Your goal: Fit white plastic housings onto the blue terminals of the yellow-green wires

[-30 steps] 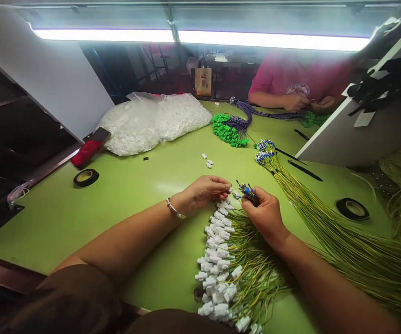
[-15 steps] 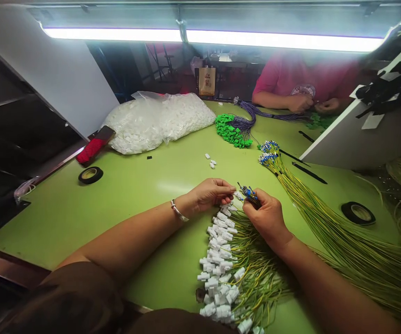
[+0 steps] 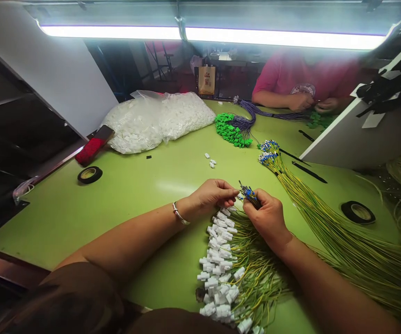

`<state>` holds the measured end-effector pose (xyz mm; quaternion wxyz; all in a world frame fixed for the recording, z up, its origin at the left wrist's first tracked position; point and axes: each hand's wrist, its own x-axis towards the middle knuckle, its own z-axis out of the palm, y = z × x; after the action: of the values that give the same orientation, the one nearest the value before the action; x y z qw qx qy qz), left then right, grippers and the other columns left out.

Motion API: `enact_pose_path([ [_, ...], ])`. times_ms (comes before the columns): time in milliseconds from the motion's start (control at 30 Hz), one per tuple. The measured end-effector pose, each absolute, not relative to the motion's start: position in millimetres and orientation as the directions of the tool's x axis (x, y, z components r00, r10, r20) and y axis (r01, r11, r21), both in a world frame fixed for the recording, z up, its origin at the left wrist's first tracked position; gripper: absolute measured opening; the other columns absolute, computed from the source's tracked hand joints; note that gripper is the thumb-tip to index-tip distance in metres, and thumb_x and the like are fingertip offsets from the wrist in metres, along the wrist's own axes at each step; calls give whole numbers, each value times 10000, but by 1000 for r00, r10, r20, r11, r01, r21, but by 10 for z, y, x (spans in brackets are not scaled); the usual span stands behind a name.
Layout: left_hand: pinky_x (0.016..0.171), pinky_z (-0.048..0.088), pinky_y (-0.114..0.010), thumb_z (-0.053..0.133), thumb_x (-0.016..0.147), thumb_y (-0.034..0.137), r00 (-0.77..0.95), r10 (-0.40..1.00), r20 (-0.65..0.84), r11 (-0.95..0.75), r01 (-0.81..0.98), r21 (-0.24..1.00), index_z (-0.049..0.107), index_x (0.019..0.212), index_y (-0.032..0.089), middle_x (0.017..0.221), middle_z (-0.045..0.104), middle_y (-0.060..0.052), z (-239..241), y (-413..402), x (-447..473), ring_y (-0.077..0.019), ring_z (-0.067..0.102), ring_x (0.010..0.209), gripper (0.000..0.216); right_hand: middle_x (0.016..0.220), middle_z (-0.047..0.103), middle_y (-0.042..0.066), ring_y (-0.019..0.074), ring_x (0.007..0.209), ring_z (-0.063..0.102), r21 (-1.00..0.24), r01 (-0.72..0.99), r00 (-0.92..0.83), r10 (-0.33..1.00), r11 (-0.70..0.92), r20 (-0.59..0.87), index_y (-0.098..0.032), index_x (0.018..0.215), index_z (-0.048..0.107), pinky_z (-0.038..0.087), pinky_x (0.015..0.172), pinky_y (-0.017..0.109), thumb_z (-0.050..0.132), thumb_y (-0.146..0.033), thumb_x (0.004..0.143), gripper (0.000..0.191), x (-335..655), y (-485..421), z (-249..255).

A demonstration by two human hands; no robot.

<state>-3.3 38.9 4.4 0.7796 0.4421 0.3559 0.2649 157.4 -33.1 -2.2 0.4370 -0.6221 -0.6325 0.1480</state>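
Observation:
My left hand (image 3: 217, 194) is pinched, thumb against fingers, at the tips of a wire bundle; a white plastic connector is at its fingertips, mostly covered. My right hand (image 3: 265, 211) is closed round a bundle of wires with blue-collared metal terminals (image 3: 248, 191) poking out past the thumb. Below both hands runs a long pile of white connectors (image 3: 217, 264) fitted on yellow-green wires (image 3: 259, 273). The wires trail off to the right under my right forearm.
Loose white connectors (image 3: 212, 163) lie ahead of my hands. Farther back are clear bags of white parts (image 3: 158, 121) and green connectors (image 3: 233, 131) on dark wires. A second yellow-green wire bundle (image 3: 311, 204) and tape rolls (image 3: 358, 212) lie around. A co-worker (image 3: 301, 93) sits opposite.
My left fingertips have shifted slightly right, closer to the terminals, and now cover more of the white connector. My right hand has stayed almost still.

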Motion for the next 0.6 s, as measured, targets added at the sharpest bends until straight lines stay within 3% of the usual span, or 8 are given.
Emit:
enact_pose_path([
  [200, 441, 401, -144, 784, 647, 275, 533, 774, -341, 467, -119, 876, 587, 690, 83, 548, 623, -35, 97, 311, 22, -53, 542, 440, 279, 501, 341, -71, 77, 483, 296, -813, 571, 193, 943, 116, 270, -178, 589, 494, 270, 478, 219, 558, -230, 698, 137, 1578, -322, -13],
  [333, 491, 461, -175, 786, 643, 285, 527, 799, -290, 390, -87, 917, 587, 714, 89, 562, 637, -34, 117, 286, 40, -78, 581, 474, 288, 534, 414, -55, 86, 508, 334, -869, 489, 185, 964, 76, 188, -167, 625, 536, 294, 489, 220, 557, -247, 698, 110, 1595, -305, -24],
  [600, 454, 459, -169, 801, 619, 264, 528, 791, -311, 433, -122, 893, 560, 675, 94, 532, 630, -32, 1, 281, 64, -91, 587, 449, 300, 519, 410, -61, 80, 494, 326, -827, 549, 170, 951, 126, 257, -171, 601, 519, 296, 490, 218, 559, -236, 694, 120, 1570, -322, -64],
])
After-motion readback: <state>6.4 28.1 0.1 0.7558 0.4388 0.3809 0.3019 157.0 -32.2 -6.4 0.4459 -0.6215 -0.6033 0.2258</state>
